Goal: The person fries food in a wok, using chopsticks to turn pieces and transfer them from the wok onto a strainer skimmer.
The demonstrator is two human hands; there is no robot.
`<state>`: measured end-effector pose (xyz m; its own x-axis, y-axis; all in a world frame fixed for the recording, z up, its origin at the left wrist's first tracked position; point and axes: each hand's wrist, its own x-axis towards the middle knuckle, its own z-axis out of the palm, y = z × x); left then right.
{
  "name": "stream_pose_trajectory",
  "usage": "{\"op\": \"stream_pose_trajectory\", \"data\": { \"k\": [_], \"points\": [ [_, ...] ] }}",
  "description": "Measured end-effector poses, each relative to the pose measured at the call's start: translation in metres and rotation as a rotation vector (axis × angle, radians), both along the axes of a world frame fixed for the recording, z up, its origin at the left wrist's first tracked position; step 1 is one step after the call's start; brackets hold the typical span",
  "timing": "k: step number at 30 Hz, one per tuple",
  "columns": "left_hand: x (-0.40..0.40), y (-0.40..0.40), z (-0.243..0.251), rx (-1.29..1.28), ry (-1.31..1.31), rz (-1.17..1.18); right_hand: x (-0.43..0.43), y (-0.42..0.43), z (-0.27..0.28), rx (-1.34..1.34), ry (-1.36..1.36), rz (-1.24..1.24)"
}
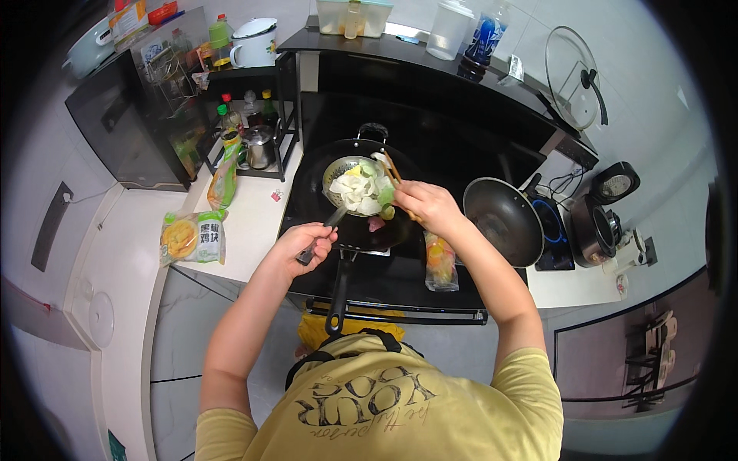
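My left hand [304,249] grips the dark handle [336,217] of a perforated metal strainer [328,174]. Pale green and white leaf pieces, probably cabbage [357,190], are heaped in it. The strainer is over a black frying pan [403,230] on the cooktop; whether the two touch, I cannot tell. In my right hand [425,206] is a pair of wooden chopsticks [394,167], their tips by a white piece at the strainer's far right edge. A small pink piece [376,223] lies in the pan just below the strainer. The pan's long handle [341,294] points towards me.
Right of the pan stand a plastic food packet [441,262] and a second dark wok [503,222]. A green-and-white food bag [194,237] lies on the left counter, near a rack [282,138] with bottles. A glass lid [571,78] leans against the back wall.
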<state>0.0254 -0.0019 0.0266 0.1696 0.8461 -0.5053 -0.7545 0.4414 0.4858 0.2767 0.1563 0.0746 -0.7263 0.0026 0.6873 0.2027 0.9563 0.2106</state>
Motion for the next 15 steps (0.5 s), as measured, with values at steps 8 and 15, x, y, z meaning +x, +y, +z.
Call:
{"op": "stream_pose_trajectory", "data": {
  "k": [8, 15],
  "points": [
    [-0.023, 0.014, 0.019, -0.012, -0.062, -0.016, -0.028, 0.008, 0.019, -1.008, 0.509, 0.104],
    [-0.058, 0.013, 0.052, 0.005, -0.023, 0.029, -0.009, 0.062, -0.077, -1.278, 0.974, -0.202]
  ]
}}
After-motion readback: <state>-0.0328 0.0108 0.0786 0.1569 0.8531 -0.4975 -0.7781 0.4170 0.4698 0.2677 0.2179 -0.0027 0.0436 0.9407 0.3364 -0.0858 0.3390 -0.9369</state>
